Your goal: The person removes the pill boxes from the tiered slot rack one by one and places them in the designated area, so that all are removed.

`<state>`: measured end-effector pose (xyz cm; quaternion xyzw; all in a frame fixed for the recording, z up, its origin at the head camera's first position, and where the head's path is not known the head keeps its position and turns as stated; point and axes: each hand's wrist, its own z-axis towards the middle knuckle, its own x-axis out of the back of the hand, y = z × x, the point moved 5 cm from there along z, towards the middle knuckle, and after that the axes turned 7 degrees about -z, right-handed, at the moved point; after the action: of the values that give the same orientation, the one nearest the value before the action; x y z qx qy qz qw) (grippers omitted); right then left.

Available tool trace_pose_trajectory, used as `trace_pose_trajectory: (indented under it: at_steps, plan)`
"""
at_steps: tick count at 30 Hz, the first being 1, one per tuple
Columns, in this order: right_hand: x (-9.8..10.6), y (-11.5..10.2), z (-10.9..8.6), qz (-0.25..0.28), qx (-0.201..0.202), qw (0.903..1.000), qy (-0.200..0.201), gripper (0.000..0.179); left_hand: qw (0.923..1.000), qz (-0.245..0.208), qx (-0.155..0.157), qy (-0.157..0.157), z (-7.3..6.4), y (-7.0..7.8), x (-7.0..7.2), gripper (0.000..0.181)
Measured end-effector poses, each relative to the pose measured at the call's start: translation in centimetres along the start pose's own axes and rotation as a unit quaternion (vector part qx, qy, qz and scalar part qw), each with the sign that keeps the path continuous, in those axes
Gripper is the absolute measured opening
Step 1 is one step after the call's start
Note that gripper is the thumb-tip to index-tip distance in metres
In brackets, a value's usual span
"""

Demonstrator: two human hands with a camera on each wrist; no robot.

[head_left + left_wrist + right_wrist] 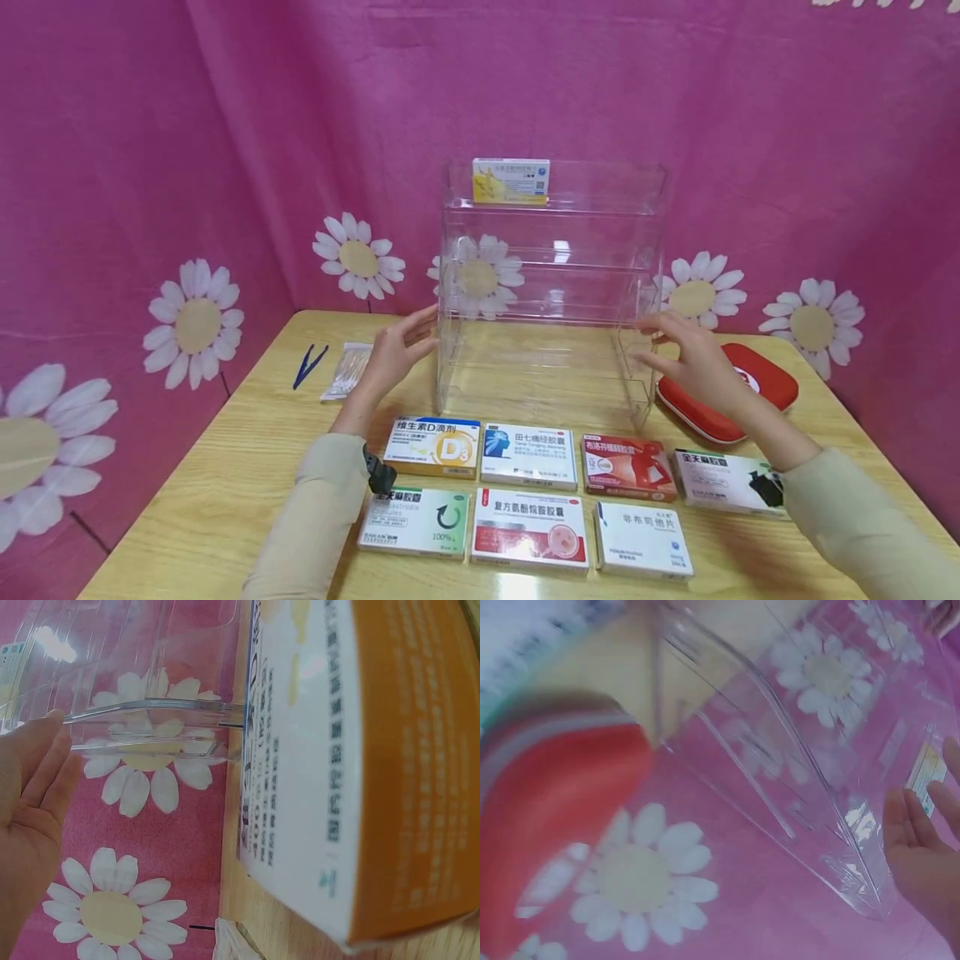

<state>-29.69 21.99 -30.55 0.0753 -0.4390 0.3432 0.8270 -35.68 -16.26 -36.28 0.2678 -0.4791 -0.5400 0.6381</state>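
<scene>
A clear acrylic tiered rack [551, 319] stands upright on the table. One yellow-and-white medicine box [517, 183] leans on its top tier. My left hand [397, 354] is at the rack's left side; in the left wrist view its relaxed fingertips [54, 727] meet the panel's edge. At the right side is my right hand [693, 362], fingers loosely bent and holding nothing; whether it touches the panel I cannot tell. Several medicine boxes lie flat in two rows before the rack, among them a vitamin D box [431, 447], a red box [628, 468] and a white box [643, 540].
A red zip case [772, 379] lies right of the rack, under my right forearm. Blue tweezers [307, 367] and a bag of cotton swabs [348, 372] lie at the left. Behind the wooden table [217, 483] hangs a pink flowered curtain [337, 125].
</scene>
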Motion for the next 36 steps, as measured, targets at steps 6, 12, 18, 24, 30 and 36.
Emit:
trace_pose_trajectory:
  at_steps: [6,12,18,24,30,36]
  plan:
    - [0.2,0.5,6.4,0.01,-0.004,0.9993,0.036,0.044,1.0,0.0,0.002,-0.002,0.1,0.1,-0.2,0.056]
    - [0.3,0.5,12.4,0.03,-0.014,0.9962,0.08,0.045,0.9999,0.01,0.004,-0.004,0.0,0.2,-0.2,0.057]
    - [-0.4,0.9,17.1,0.053,-0.046,0.9934,0.091,0.046,0.9998,0.016,-0.015,-0.004,0.0,-0.1,0.1,0.057]
    - [-1.2,1.3,20.7,0.047,-0.08,0.9915,0.091,0.05,0.9997,0.019,-0.013,-0.01,-0.1,-0.3,0.0,0.056]
    - [-2.3,0.9,23.4,0.026,-0.082,0.995,0.05,0.053,0.9996,0.021,-0.02,-0.007,-0.2,-0.4,0.0,0.056]
    - [-2.7,0.0,24.6,0.033,-0.078,0.9951,0.051,0.04,0.9996,0.017,-0.023,-0.009,-0.1,-0.2,0.2,0.056]
